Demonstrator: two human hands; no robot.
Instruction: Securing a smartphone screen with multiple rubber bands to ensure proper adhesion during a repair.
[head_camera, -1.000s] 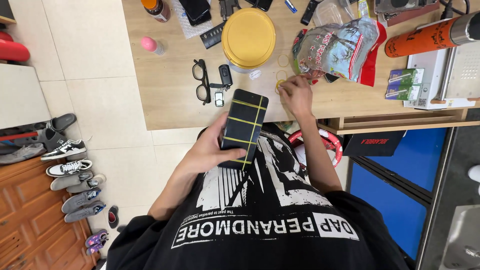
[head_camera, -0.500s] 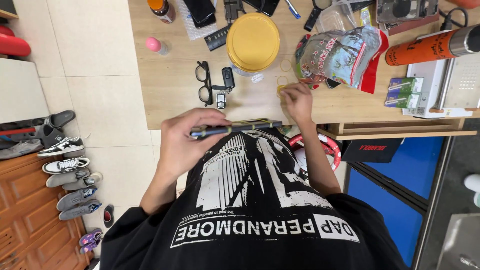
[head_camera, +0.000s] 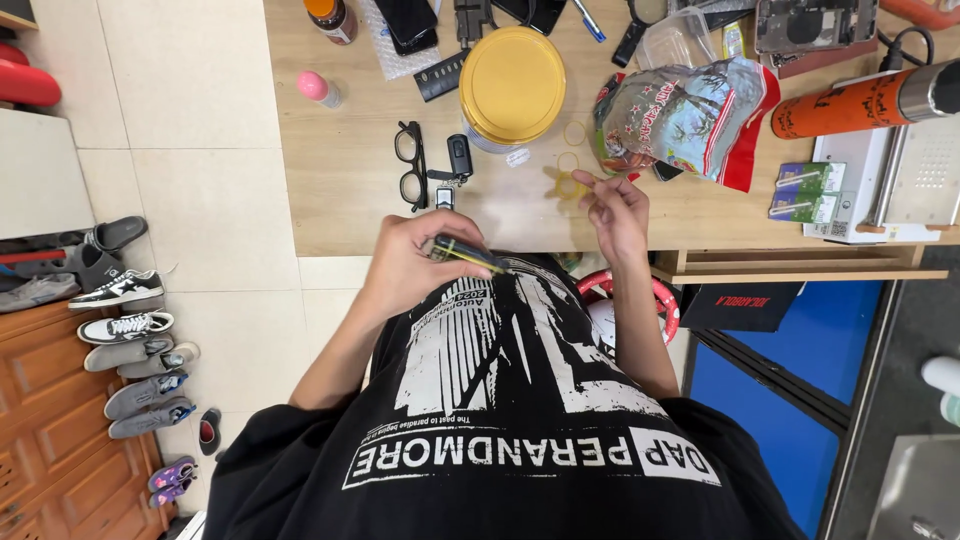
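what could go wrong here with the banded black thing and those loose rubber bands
1. The left hand holds the dark flat object with yellow bands edge-on past the table edge, over the lap; a slip would likely drop it off the table.
2. The right hand pinches near loose rubber bands; a stretched one might snap away.
3. The glasses and key fob lie close by and could get knocked.

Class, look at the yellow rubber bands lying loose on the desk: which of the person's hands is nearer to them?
Right. The right hand reaches right beside the rubber bands; the left hand sits back at the desk edge, holding a flat dark object.
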